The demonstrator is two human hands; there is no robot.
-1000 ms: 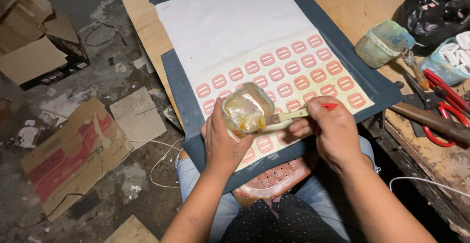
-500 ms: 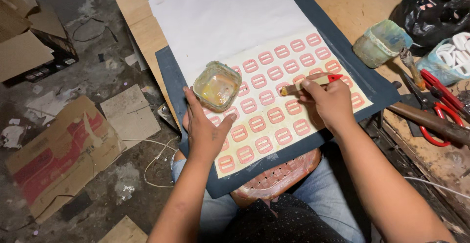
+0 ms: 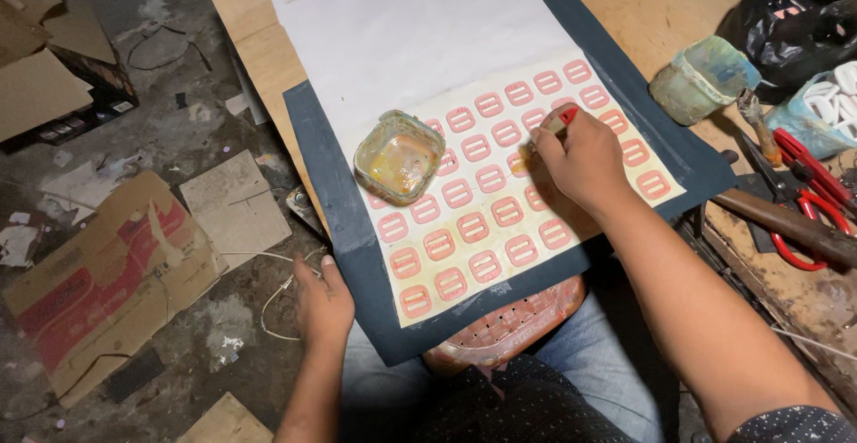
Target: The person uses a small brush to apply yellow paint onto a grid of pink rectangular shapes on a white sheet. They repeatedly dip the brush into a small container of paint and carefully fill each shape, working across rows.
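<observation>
A dark board (image 3: 330,184) lies across my lap with a white sheet (image 3: 420,33) on it, its lower part covered in rows of pink buckle-shaped pieces (image 3: 473,226). A small glue-stained square tub (image 3: 399,156) sits on the sheet's left side. My right hand (image 3: 582,159) holds a red-handled brush (image 3: 561,120), its tip down on the pieces. My left hand (image 3: 323,298) rests at the board's lower left edge, gripping it from beneath.
A wooden bench (image 3: 678,6) lies under the board. On the right are a taped jar (image 3: 703,79), red scissors (image 3: 808,198), a wooden-handled tool (image 3: 786,223), a bag of white rings (image 3: 830,108) and a black bag (image 3: 794,24). Cardboard scraps (image 3: 107,273) litter the floor at left.
My left hand set the tub down on the sheet and dropped to the board's lower left edge. My right hand moved the brush onto the rows of pieces.
</observation>
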